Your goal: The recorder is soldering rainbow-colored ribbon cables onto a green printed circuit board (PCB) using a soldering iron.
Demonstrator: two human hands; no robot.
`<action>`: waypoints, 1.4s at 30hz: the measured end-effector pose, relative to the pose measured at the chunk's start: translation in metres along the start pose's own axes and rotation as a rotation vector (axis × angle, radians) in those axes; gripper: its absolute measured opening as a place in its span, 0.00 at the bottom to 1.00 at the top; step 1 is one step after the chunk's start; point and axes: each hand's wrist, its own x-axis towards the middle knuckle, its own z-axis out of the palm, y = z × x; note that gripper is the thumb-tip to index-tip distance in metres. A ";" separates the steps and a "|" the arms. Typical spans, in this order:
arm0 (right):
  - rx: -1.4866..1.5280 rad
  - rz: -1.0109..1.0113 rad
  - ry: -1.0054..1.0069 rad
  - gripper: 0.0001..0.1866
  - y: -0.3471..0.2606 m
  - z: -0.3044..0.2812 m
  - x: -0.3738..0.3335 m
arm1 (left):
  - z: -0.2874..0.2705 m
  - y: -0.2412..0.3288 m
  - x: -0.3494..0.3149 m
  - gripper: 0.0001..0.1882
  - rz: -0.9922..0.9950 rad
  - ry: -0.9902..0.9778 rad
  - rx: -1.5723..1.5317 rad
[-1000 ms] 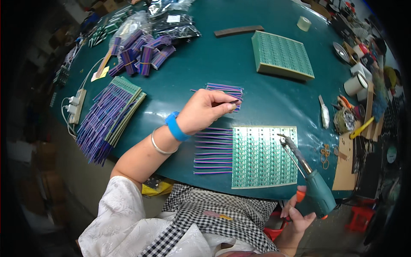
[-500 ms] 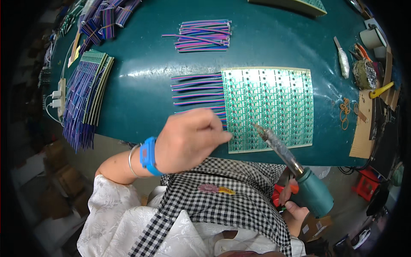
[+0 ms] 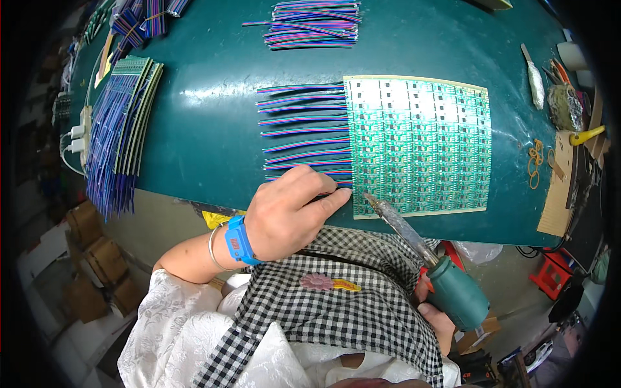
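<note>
A green circuit board panel (image 3: 420, 149) lies on the bench, rows of small components across it. Several flat ribbon wires (image 3: 304, 120) in blue, pink and black stick out from its left edge. At that edge, near the lower corner, my left hand (image 3: 288, 210) pinches the end of one ribbon wire against the panel; its fingers hide most of that wire. My right hand (image 3: 438, 321), partly hidden behind the handle, grips a soldering iron (image 3: 458, 292) with a green handle. The iron's tip points at the panel's lower left, just right of my left fingertips.
Wired panels (image 3: 126, 123) are stacked at the left, beside a white power strip (image 3: 84, 139). A pile of loose ribbon wires (image 3: 310, 26) lies at the far middle, and bundled wires (image 3: 154, 18) at the far left. Rubber bands (image 3: 534, 165) and cardboard (image 3: 555, 187) are at the right.
My left hand has brought a ribbon wire against the panel's left edge. The soldering iron's tip has moved left, closer to my left fingertips. The whole view has shifted slightly.
</note>
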 end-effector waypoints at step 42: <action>-0.121 -0.027 0.000 0.17 -0.038 0.021 0.028 | -0.001 -0.004 -0.003 0.23 0.028 -0.022 0.040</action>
